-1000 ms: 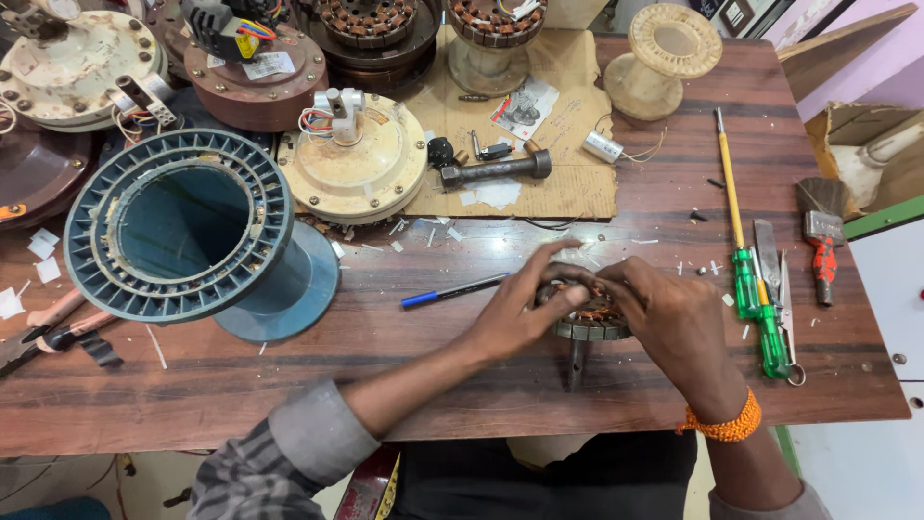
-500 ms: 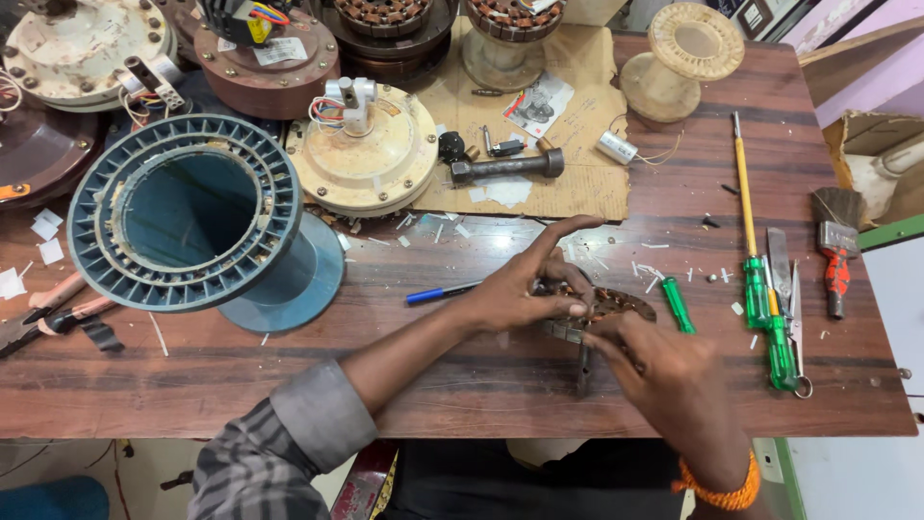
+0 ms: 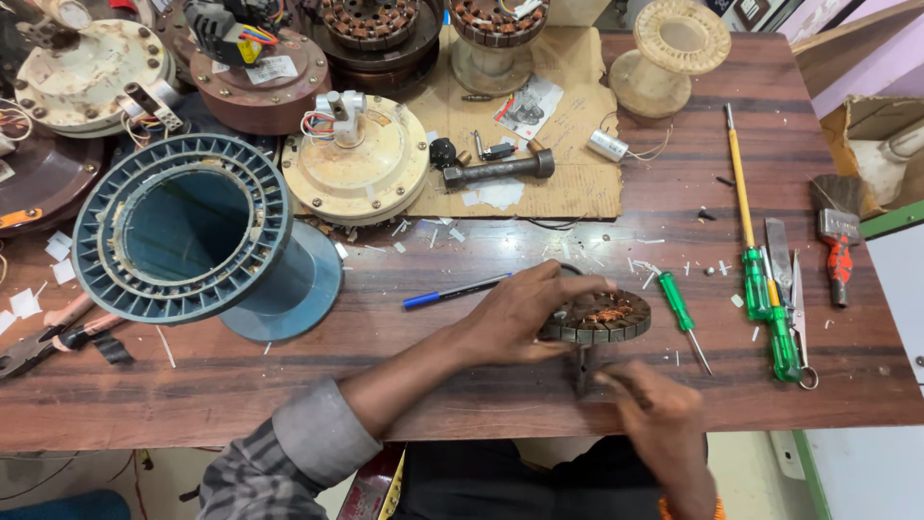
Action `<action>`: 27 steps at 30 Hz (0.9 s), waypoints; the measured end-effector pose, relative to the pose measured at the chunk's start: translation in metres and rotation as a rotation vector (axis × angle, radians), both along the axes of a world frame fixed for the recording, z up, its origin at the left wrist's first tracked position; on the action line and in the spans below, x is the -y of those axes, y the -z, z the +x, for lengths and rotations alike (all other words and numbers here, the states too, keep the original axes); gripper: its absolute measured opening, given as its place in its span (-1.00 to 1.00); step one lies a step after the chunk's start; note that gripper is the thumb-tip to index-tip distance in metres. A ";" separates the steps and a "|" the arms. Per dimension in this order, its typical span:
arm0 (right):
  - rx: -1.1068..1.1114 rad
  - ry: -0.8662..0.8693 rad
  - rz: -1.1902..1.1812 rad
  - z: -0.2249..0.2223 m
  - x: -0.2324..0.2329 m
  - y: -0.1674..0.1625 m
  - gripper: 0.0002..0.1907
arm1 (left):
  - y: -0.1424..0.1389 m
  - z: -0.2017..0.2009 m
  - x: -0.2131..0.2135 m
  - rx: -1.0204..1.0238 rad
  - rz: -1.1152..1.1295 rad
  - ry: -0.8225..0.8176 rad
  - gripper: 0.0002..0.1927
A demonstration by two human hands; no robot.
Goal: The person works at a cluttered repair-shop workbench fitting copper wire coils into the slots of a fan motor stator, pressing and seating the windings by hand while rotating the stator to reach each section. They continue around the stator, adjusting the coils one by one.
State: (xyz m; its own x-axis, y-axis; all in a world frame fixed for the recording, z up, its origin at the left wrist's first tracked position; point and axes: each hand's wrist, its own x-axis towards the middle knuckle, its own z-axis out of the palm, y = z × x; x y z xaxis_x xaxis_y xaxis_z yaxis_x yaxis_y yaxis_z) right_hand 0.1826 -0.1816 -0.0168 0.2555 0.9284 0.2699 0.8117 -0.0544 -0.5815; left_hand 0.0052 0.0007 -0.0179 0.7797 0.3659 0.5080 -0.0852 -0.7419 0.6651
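A round motor stator (image 3: pixel 602 316) with copper windings lies on the dark wooden table (image 3: pixel 385 385) near the front edge. My left hand (image 3: pixel 520 313) reaches in from the left and grips its near-left rim, fingers curled over the top. A short dark shaft (image 3: pixel 581 366) sticks out from the stator toward me. My right hand (image 3: pixel 659 419), blurred, sits just in front of it with its fingertips closed on the shaft's end. A blue pen (image 3: pixel 452 291) lies left of my left hand. A small green screwdriver (image 3: pixel 685 318) lies right of the stator.
A large blue plastic spool (image 3: pixel 188 231) stands at the left, with pliers (image 3: pixel 38 337) beside it. A cream fan motor housing (image 3: pixel 358 169) and other motor parts crowd the back. Long screwdrivers (image 3: pixel 746 231), tweezers and a brush (image 3: pixel 835 231) lie at the right.
My right hand has drawn back from the top of the stator toward me and now sits at the shaft. My left hand stays on the stator's rim.
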 end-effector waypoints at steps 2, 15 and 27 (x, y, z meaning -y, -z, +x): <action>0.028 0.149 -0.060 0.011 0.004 -0.009 -0.85 | 0.007 0.002 0.000 0.020 0.150 -0.024 -0.15; 0.139 -0.015 0.027 0.004 -0.043 -0.084 -0.86 | 0.033 0.009 0.007 0.176 0.486 -0.156 -0.46; 0.302 -0.209 -0.058 0.022 -0.101 -0.081 -0.83 | 0.017 0.019 0.006 0.244 -1.073 0.115 -0.04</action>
